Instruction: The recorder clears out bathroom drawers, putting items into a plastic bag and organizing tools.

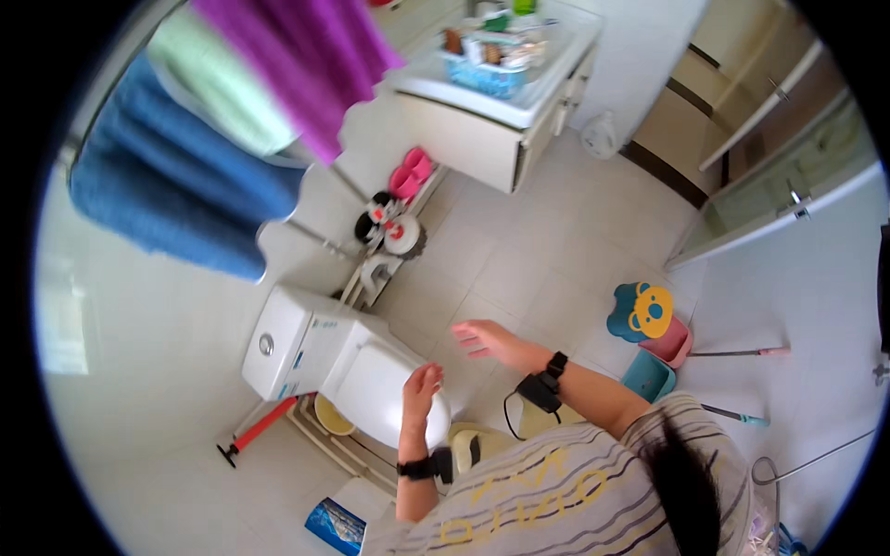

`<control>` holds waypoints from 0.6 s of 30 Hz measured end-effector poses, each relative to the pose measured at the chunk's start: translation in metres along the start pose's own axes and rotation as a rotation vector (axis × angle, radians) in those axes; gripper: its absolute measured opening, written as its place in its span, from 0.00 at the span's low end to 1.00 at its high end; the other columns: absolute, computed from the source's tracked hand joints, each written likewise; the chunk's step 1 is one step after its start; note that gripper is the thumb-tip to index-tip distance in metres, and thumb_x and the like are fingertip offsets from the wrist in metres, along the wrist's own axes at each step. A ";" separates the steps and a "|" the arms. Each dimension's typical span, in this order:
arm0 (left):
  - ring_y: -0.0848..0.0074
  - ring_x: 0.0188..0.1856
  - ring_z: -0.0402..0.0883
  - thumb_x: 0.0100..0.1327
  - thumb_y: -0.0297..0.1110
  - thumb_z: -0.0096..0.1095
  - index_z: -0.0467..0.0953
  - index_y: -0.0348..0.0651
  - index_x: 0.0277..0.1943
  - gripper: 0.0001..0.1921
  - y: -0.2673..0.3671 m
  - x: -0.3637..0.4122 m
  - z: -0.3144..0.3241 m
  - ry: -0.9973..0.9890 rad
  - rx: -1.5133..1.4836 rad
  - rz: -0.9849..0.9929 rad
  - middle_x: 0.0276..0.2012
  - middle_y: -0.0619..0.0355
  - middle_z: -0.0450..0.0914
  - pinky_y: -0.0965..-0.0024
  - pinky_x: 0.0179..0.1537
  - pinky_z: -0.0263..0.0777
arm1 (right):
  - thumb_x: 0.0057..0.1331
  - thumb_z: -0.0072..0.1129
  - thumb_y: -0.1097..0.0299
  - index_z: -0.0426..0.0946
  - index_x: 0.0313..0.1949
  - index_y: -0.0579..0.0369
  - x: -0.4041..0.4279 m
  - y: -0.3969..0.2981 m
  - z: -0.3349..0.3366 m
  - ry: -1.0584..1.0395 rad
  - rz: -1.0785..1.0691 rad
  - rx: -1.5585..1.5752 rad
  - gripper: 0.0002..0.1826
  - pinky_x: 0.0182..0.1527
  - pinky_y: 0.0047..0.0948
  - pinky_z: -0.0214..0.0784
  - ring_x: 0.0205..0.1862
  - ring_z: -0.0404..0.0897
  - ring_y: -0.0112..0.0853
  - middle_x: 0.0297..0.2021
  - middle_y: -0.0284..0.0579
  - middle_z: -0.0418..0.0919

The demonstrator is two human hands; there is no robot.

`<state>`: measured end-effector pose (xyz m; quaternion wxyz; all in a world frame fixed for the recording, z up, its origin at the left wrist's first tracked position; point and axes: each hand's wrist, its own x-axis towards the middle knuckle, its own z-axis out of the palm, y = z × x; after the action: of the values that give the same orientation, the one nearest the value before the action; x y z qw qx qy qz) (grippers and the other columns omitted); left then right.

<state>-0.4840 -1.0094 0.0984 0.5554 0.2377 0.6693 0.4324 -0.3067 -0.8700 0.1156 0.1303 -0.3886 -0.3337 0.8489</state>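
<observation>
My left hand point(421, 390) is raised over the front part of the white toilet lid point(379, 379), fingers loosely curled, with nothing seen in it. To its right, my right hand point(490, 342) hovers above the tiled floor with its fingers apart and holds nothing. Each wrist wears a black strap with a small box; a cable hangs from the right one. The lid is down, and the white cistern point(278, 344) stands behind it against the wall. Whether the left hand touches the lid cannot be told.
Blue, pale green and purple towels point(188, 181) hang at upper left. A washbasin cabinet point(459, 135) holds a blue basket point(487, 75). Pink slippers point(410, 174) and a brush sit along the wall. At right are a koala-faced stool point(650, 311), dustpans point(648, 375) and a glass door point(779, 198).
</observation>
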 end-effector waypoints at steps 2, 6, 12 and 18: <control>0.76 0.45 0.76 0.65 0.40 0.51 0.70 0.36 0.51 0.18 0.034 0.032 0.064 -0.215 0.249 0.138 0.44 0.55 0.78 0.74 0.43 0.69 | 0.66 0.42 0.51 0.66 0.55 0.54 -0.040 -0.034 -0.050 0.077 -0.018 0.068 0.25 0.53 0.37 0.63 0.55 0.67 0.35 0.53 0.44 0.67; 0.72 0.47 0.76 0.64 0.37 0.52 0.69 0.35 0.52 0.18 0.130 0.076 0.184 -0.434 0.493 0.440 0.47 0.53 0.76 0.71 0.47 0.70 | 0.66 0.42 0.54 0.66 0.54 0.56 -0.082 -0.086 -0.133 0.193 -0.236 0.173 0.23 0.52 0.36 0.65 0.53 0.69 0.34 0.51 0.43 0.69; 0.69 0.46 0.77 0.62 0.36 0.54 0.70 0.36 0.52 0.18 0.193 0.134 0.289 -0.541 0.520 0.470 0.47 0.50 0.76 0.69 0.47 0.71 | 0.67 0.39 0.56 0.68 0.52 0.57 -0.109 -0.146 -0.210 0.286 -0.373 0.280 0.21 0.50 0.34 0.66 0.51 0.70 0.33 0.49 0.44 0.70; 0.68 0.46 0.77 0.62 0.36 0.55 0.69 0.35 0.52 0.18 0.229 0.209 0.364 -0.617 0.562 0.490 0.47 0.50 0.75 0.69 0.46 0.71 | 0.67 0.41 0.56 0.68 0.52 0.57 -0.090 -0.209 -0.293 0.348 -0.406 0.282 0.21 0.50 0.34 0.67 0.51 0.71 0.32 0.49 0.44 0.71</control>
<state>-0.2322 -0.6101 0.1757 0.5243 0.6463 0.4885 0.2622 -0.0363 -0.6215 0.1680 0.4051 -0.4318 -0.2562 0.7641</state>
